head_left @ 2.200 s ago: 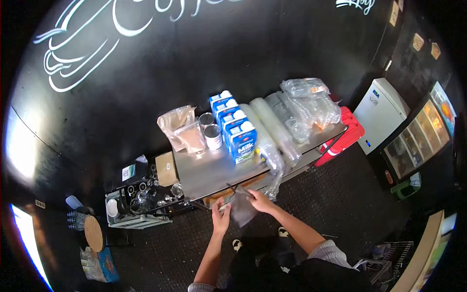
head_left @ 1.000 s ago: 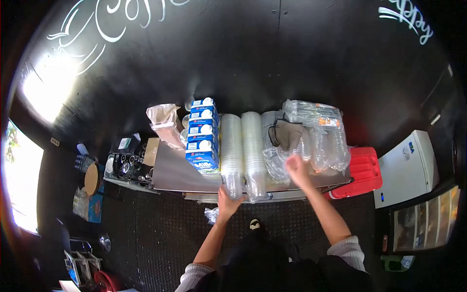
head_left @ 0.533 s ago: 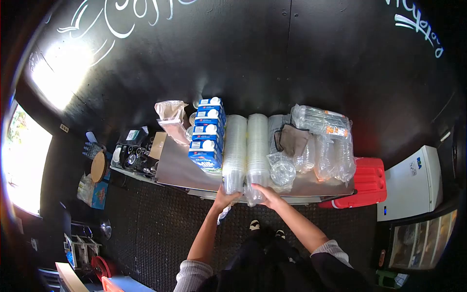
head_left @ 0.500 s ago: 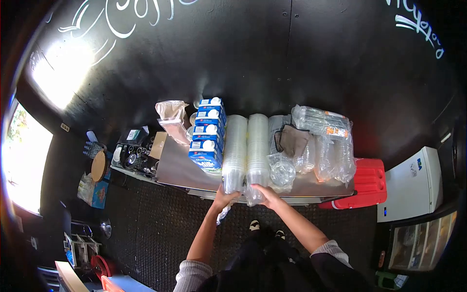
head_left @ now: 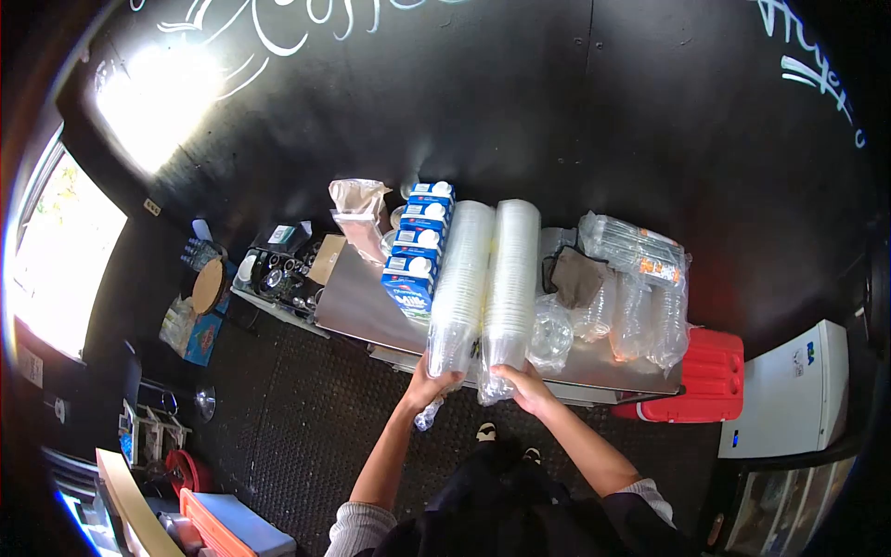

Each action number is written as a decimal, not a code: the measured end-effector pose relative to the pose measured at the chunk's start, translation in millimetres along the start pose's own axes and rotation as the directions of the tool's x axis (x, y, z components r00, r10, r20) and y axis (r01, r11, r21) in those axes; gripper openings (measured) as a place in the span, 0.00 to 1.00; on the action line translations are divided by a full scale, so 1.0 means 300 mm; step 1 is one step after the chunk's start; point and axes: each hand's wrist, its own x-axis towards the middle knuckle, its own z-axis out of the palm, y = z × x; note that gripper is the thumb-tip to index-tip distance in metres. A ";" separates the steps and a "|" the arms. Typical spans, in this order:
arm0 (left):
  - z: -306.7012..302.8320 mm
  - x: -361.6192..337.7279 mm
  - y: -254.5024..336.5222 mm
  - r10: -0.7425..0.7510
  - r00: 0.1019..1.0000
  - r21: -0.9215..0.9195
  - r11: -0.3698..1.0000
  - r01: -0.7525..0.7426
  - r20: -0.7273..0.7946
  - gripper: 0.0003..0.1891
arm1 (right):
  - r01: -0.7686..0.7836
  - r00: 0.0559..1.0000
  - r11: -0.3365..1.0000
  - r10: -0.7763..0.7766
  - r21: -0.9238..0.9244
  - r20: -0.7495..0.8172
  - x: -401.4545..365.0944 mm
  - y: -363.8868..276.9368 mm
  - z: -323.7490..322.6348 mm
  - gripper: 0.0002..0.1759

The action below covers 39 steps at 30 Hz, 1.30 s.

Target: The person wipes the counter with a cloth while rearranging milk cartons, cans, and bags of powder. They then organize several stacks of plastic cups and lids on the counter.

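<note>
Two long stacks of clear plastic cups in plastic sleeves lie side by side over the steel counter, their near ends over its front edge. My left hand (head_left: 432, 382) is closed around the near end of the left cup stack (head_left: 461, 278). The near end of the right cup stack (head_left: 511, 278) is gripped by my right hand (head_left: 527, 388), thumb on top. Blue milk cartons (head_left: 410, 278) stand in a row just left of the stacks. To their right sit a wrapped bundle of clear round plastic items (head_left: 549, 339) and a brown cloth (head_left: 577, 278).
More bagged plastic cups (head_left: 666, 320) and a clear wrapped pack (head_left: 633, 246) occupy the right of the counter (head_left: 357, 297). A red cooler (head_left: 710, 371) and a white fridge (head_left: 789, 390) stand further right. Metal equipment (head_left: 278, 278) is at left; a stool (head_left: 210, 286) stands beyond it.
Both cup stacks look larger, and their far ends have shifted up and right past the milk cartons, as if lifted slightly. My hands keep hold. The whole view has shifted and tilted a little.
</note>
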 end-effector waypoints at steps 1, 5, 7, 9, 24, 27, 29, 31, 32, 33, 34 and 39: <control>0.008 -0.015 0.001 0.056 0.998 -0.004 0.998 -0.056 -0.018 0.39 | 0.047 0.999 0.999 -0.046 -0.022 0.028 -0.014 0.000 -0.002 0.33; 0.034 -0.125 0.083 0.051 0.999 -0.085 0.995 -0.051 0.000 0.39 | 0.192 0.981 0.974 -0.189 -0.118 0.034 -0.095 -0.011 0.037 0.33; 0.047 -0.175 0.081 0.139 0.990 -0.082 0.987 -0.141 -0.035 0.39 | 0.194 0.980 0.955 -0.179 -0.226 0.082 -0.127 -0.048 0.060 0.36; 0.051 -0.233 0.070 0.197 0.963 -0.057 0.976 -0.211 -0.183 0.39 | 0.415 0.910 0.790 -0.349 -0.451 0.225 -0.136 -0.062 0.083 0.38; -0.512 -0.323 0.023 0.037 0.760 -0.129 0.979 -0.158 -0.649 0.31 | 0.325 0.853 0.821 -0.041 -0.470 0.520 0.324 0.097 0.685 0.38; -0.699 -0.169 -0.046 0.021 0.730 -0.123 0.982 -0.143 -0.683 0.30 | 0.127 0.928 0.844 0.084 -0.522 0.362 0.548 0.201 0.758 0.36; -0.804 -0.076 -0.074 -0.022 0.737 -0.177 0.975 -0.133 -0.676 0.30 | 0.065 0.958 0.831 0.102 -0.552 0.267 0.692 0.267 0.776 0.32; -0.868 0.008 -0.098 -0.038 0.747 -0.206 0.970 -0.133 -0.664 0.28 | 0.082 0.975 0.799 0.060 -0.596 0.214 0.792 0.306 0.774 0.30; -0.894 0.047 -0.117 -0.038 0.753 -0.220 0.965 -0.143 -0.657 0.28 | 0.085 0.978 0.776 0.054 -0.625 0.200 0.832 0.314 0.768 0.31; -0.913 0.088 -0.125 -0.036 0.761 -0.234 0.960 -0.155 -0.647 0.28 | 0.090 0.982 0.752 0.044 -0.654 0.186 0.866 0.317 0.765 0.31; -0.924 0.126 -0.133 -0.022 0.757 -0.247 0.951 -0.185 -0.653 0.29 | 0.083 0.992 0.736 0.001 -0.672 0.123 0.895 0.324 0.764 0.32; -0.950 0.238 -0.158 -0.030 0.785 -0.251 0.955 -0.161 -0.619 0.29 | 0.046 0.999 0.687 -0.051 -0.725 0.014 1.004 0.340 0.724 0.36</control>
